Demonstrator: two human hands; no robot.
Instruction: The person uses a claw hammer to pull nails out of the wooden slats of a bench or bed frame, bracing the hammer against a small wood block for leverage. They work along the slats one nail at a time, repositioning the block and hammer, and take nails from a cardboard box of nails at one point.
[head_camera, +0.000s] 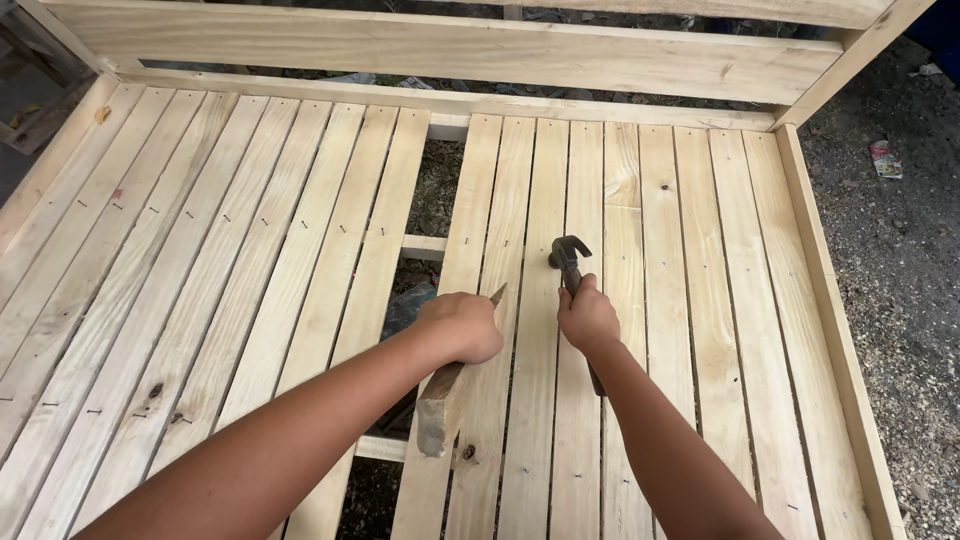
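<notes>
My left hand (462, 326) is closed around a short piece of pale wood (445, 402) whose pointed tip sticks out past my fingers and whose cut end points back toward me. It rests on the slats just right of an open gap. My right hand (588, 316) grips a dark claw hammer (568, 254) by its handle, head up and held just over the slats. Both hands hover above a bed frame of pale wooden slats (260, 260) nailed side by side.
A gap (432, 190) between slats shows cross rails and the ground below. A wooden headboard rail (450, 50) runs across the top, a side rail (835, 320) down the right. Gravel and sawdust (910, 260) lie beyond it.
</notes>
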